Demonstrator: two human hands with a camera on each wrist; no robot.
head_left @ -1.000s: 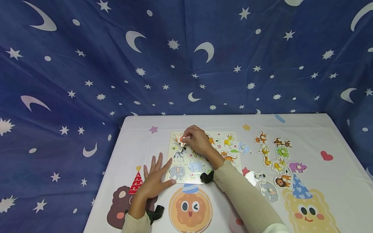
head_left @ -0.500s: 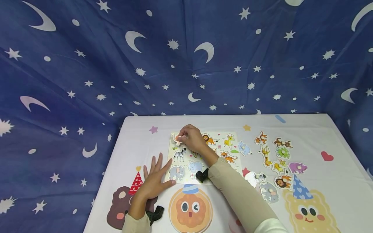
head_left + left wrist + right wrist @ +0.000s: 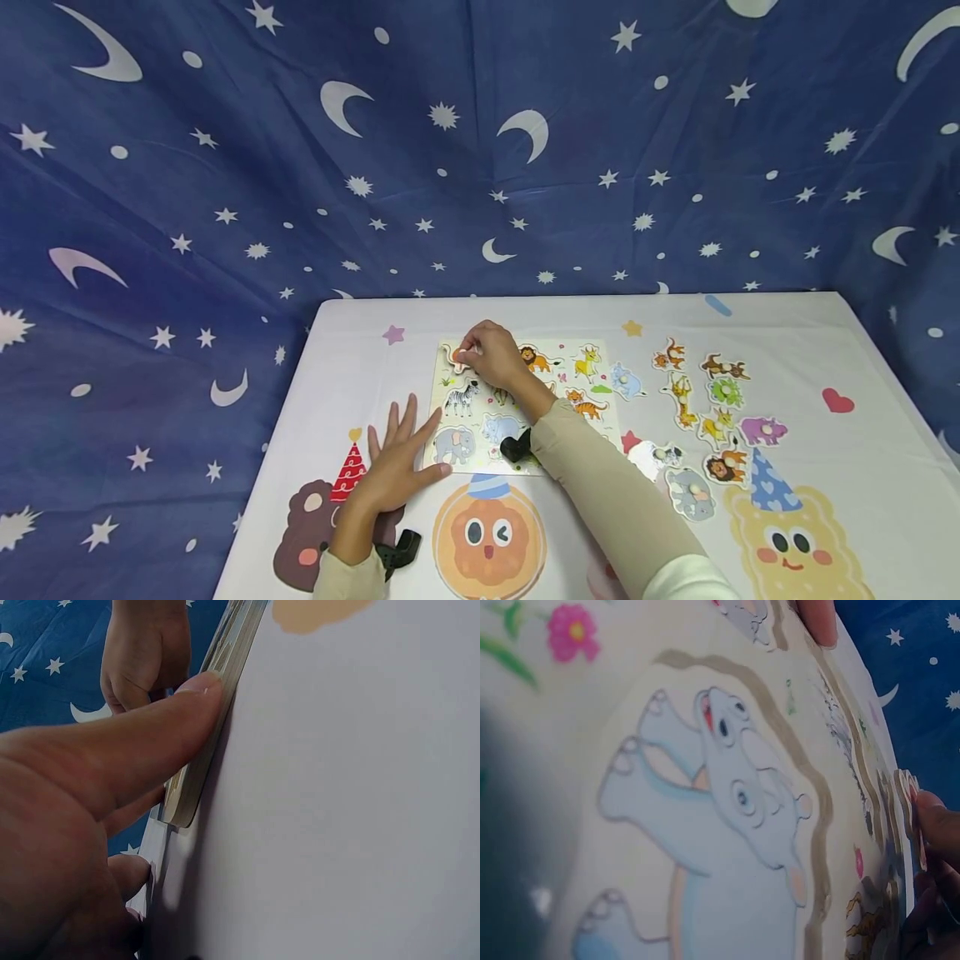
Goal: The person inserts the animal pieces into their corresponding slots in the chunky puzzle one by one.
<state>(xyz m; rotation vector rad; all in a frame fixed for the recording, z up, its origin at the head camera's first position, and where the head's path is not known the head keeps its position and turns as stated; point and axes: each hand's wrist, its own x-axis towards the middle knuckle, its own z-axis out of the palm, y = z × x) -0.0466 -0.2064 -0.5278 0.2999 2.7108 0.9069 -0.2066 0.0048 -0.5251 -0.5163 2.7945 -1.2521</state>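
Observation:
A cream animal puzzle board [image 3: 474,423] lies on the table. My right hand [image 3: 497,358] reaches across it and pinches a small orange animal puzzle piece [image 3: 453,358] with a white border, over the upper-left corner. In the right wrist view that piece [image 3: 906,806] stands tilted against the board's surface, between thumb and fingers; its animal is partly hidden. My left hand [image 3: 397,471] has its fingers spread at the board's left side, and in the left wrist view its thumb [image 3: 187,712] rests on the board's edge. Zebra [image 3: 461,398], elephant [image 3: 453,446] and lion [image 3: 536,358] pictures show on the board.
Several loose animal pieces lie right of the board, among them a blue one [image 3: 626,381] beside its edge, a giraffe [image 3: 682,402], a purple hippo [image 3: 763,430], a lion [image 3: 726,467] and a grey elephant [image 3: 690,495]. A star-patterned blue curtain [image 3: 420,150] hangs behind the table.
My right hand has shifted slightly left with the orange piece, and the lion picture has come out from behind it. Over the last half second it barely moves. The left hand stays put.

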